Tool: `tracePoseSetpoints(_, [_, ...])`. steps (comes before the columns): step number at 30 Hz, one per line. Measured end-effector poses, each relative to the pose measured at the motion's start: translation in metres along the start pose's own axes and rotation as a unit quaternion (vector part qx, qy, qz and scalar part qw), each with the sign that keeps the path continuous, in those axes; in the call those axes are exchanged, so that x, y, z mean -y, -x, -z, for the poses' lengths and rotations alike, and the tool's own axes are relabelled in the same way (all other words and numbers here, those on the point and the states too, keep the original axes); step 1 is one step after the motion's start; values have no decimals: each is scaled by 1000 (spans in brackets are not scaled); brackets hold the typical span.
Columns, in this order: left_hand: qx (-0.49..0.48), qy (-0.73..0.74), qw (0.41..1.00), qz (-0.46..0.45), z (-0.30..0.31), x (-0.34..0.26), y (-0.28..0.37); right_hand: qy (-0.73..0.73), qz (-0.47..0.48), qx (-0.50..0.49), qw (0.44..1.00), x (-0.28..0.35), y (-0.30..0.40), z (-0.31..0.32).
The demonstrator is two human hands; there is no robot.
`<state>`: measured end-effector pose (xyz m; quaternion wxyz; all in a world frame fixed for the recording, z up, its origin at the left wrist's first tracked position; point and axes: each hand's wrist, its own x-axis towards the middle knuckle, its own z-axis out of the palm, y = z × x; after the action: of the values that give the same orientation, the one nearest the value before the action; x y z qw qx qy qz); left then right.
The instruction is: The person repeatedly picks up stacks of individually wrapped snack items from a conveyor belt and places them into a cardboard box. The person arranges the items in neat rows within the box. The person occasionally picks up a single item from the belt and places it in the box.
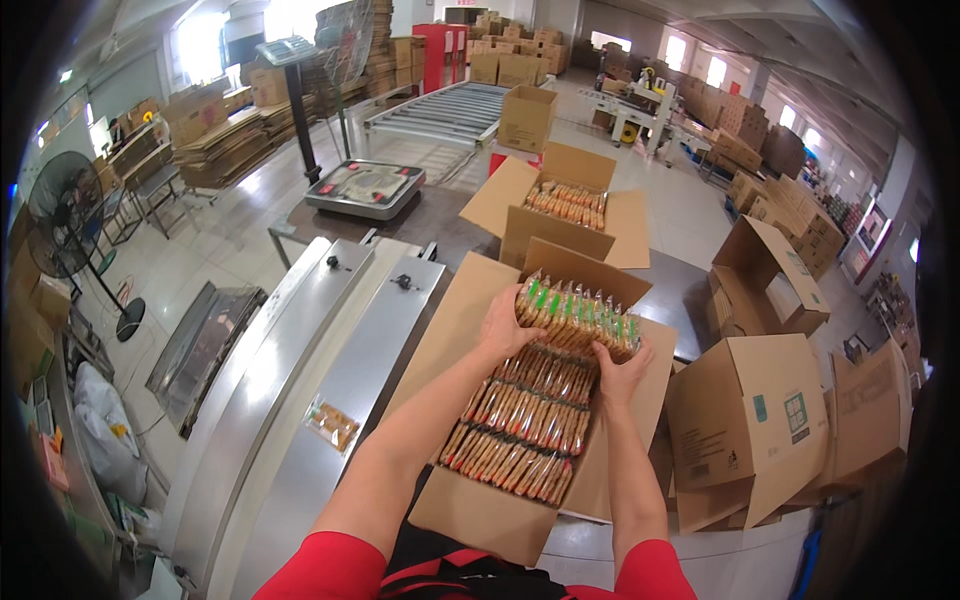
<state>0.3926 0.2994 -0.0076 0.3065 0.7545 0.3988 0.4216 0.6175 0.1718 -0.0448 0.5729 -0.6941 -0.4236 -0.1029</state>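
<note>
My left hand (508, 324) and my right hand (622, 369) grip the two ends of a row of clear-wrapped snack packs (577, 311) with green marks. They hold this row at the far end of an open cardboard box (491, 517), between its raised far flap and the rows inside. Several rows of wrapped packs (525, 416) stand on edge in the box, nearer to me. The box's side flaps and near flap are folded outward. Whether the held row touches the packs below cannot be told.
A second open carton (559, 236) with packs stands just beyond. One loose pack (332, 425) lies on the steel machine surface (337, 352) at left. Empty cartons (742, 427) crowd the right. A platform scale (367, 189) and a roller conveyor (442, 112) are farther off.
</note>
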Motion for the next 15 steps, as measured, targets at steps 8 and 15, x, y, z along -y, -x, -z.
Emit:
tracePoseSetpoints(8, [55, -204, 976, 53, -25, 10, -38, 220, -61, 76, 971, 0, -16, -19])
tracePoseSetpoints(15, [116, -319, 937, 79, -38, 17, -51, 402, 7, 127, 907, 7, -18, -36])
